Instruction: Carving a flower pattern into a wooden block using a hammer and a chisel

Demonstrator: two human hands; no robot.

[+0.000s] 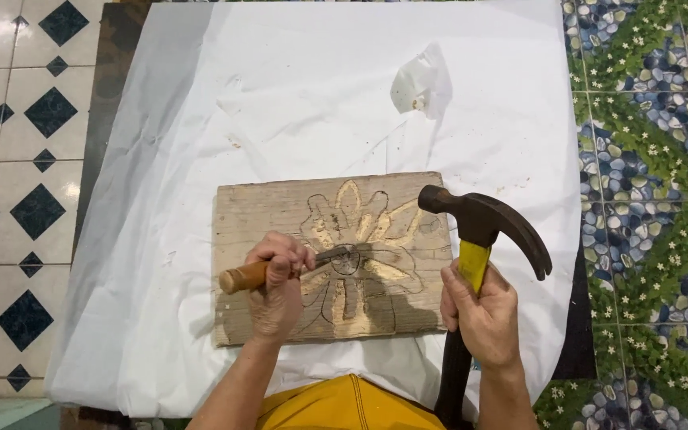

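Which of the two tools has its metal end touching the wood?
The wooden-handled chisel in the left hand: its blade rests on the carved flower board. The yellow-necked claw hammer in the right hand is raised off it.

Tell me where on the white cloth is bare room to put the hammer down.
The white cloth is bare behind the wooden board, except a crumpled scrap, and left of the board. Around the chisel, left hand and right hand it is crowded.

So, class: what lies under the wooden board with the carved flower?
Under the wooden board a white sheet spreads out past every edge. A dark table edge shows beside the sheet at the left. Whatever lies directly beneath the board is covered.
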